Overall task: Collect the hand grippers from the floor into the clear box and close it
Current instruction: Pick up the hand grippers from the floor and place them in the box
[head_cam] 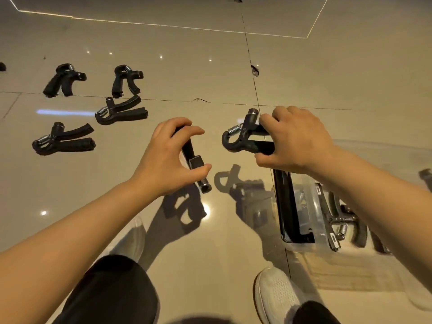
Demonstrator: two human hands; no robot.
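Hands both loaded: left hand and right hand each clamp fingers round a black spring hand gripper. Four grippers wait on the glossy tiled floor, some already lie in the clear plastic box, still open.

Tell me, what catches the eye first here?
Two bare hands in the middle, each holding a black hand gripper above the shiny floor: the left hand pinches one end-on, the right hand grips another by its handles. Four more grippers lie on the floor at the left. At the lower right stands a clear box with a gripper already inside.
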